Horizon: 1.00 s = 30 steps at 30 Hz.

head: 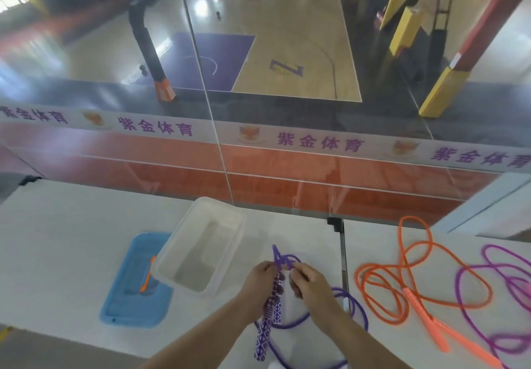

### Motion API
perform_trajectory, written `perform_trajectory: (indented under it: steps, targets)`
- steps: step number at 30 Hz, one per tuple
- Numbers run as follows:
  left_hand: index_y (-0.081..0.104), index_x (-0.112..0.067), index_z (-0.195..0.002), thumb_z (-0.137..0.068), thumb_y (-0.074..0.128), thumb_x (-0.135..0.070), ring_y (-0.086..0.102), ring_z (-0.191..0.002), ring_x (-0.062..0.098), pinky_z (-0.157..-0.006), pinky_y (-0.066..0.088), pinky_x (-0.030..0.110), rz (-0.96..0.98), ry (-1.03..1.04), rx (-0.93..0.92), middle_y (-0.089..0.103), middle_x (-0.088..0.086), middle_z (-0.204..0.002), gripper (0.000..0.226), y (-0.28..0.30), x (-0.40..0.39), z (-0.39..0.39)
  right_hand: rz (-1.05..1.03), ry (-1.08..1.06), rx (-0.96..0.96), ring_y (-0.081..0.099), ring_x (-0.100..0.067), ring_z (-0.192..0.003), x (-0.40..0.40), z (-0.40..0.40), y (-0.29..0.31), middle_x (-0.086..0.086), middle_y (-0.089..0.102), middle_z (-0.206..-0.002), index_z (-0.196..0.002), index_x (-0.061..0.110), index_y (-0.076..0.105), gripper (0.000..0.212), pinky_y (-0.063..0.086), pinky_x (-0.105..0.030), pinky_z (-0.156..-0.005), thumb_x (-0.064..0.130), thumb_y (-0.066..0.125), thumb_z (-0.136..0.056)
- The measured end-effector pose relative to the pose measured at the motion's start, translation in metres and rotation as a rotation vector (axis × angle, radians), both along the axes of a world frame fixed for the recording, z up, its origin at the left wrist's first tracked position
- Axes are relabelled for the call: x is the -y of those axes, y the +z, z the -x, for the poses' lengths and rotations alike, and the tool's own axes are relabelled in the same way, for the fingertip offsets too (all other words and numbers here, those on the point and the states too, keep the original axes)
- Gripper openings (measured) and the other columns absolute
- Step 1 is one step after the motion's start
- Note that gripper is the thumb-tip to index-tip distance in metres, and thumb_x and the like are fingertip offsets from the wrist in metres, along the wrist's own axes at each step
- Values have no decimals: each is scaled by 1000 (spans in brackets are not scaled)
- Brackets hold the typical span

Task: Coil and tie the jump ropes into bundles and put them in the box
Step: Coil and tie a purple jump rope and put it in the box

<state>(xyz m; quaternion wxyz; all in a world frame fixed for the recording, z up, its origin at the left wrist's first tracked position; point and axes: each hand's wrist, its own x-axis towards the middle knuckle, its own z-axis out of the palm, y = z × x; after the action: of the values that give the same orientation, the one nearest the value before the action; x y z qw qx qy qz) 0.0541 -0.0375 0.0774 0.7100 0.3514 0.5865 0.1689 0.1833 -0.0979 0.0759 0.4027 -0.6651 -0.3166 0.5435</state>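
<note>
- Both hands up: left hand [260,278] and right hand [309,282] pinch the purple rope [283,258].
- Its patterned handles [268,325] dangle together.
- Clear box [172,259] sits left; orange rope [402,276] sprawls right on the surface [57,239].
</note>
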Motion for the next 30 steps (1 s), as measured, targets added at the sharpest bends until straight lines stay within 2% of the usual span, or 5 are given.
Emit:
perform_trajectory:
  steps: [5, 10, 14, 22, 30]
  targets:
    - [68, 4, -102, -93, 39, -8, 51, -53, 18, -49, 38, 28, 90, 7, 66, 60, 9, -65, 32, 10, 15, -12, -89, 88, 217, 64, 6, -70, 8, -3, -1, 26, 70, -72, -101, 34, 73, 21, 47, -13, -68, 15, 64, -97]
    - [71, -3, -91, -95, 51, -20, 51, -55, 18, -49, 39, 28, 130, 95, 101, 57, 10, -66, 26, 9, 21, -15, -181, 116, 411, 65, 0, -80, 11, -11, -4, 16, 70, -78, -87, 30, 74, 12, 47, -12, -70, 20, 73, -91]
    - [67, 2, -102, -102, 52, -23, 51, -63, 20, -53, 43, 31, 13, 82, 65, 58, 17, -82, 29, 2, 23, -19, -140, 195, 369, 63, 1, -70, 11, -14, 1, 11, 67, -72, -81, 26, 70, 13, 50, -16, -66, 22, 69, -94]
    - [64, -5, -89, -105, 48, -19, 46, -55, 15, -50, 41, 28, -42, 194, 97, 64, 11, -83, 27, 9, -7, -7, 20, 405, 462, 58, -13, -71, 17, -57, -10, 3, 64, -78, -85, 23, 66, 28, 48, -33, -70, 42, 52, -101]
    - [63, -5, -97, -104, 49, -24, 49, -59, 17, -49, 42, 28, 15, 263, 282, 67, 12, -89, 25, 16, -23, 1, 18, 411, 452, 63, -3, -88, 28, -67, -4, 14, 70, -93, -102, 31, 69, 19, 48, -13, -77, 38, 51, -103]
